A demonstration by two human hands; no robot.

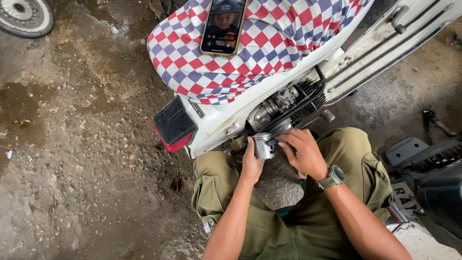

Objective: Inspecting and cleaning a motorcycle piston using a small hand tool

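A white scooter (226, 113) stands in front of me, its engine (284, 108) exposed at the side. I hold a silver metal piston (263, 145) just below the engine. My left hand (251, 161) grips the piston from the left side. My right hand (301, 151), with a watch on its wrist, has its fingers on the piston's right side and top. My knees in olive trousers are under both arms.
A red, white and purple checkered cover (269, 43) lies over the seat with a phone (224, 26) on it. The red tail light (174, 126) points left. The ground is wet, gravelly concrete (86, 144). A wheel (24, 17) lies top left; another dark vehicle (428, 178) stands at right.
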